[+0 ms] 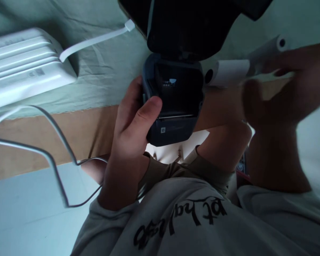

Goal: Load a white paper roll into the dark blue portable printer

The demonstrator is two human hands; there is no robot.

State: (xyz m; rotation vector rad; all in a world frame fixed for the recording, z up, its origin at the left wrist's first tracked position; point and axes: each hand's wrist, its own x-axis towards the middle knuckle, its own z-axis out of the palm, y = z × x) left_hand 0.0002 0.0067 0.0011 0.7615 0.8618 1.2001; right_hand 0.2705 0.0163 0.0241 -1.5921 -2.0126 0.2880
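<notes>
My left hand [134,121] is wrapped around the left side of a dark portable printer [176,129], its thumb on the front. The printer has a paper slot and a small white symbol. Right at its top edge is a large black shape [186,28]; whether it is the printer's lid I cannot tell. To the right of the printer lies a white paper roll [230,71], with a second paper roll [268,48] behind it. My right hand [282,89], blurred, is beside the rolls with thumb and fingers apart and nothing visible in it.
A white power strip or adapter block [24,67] with a flat white cable [96,42] sits on the green cloth [101,81] at left. A thin grey cord [56,177] loops by my left forearm. A wooden edge [56,138] runs along the cloth, above my legs.
</notes>
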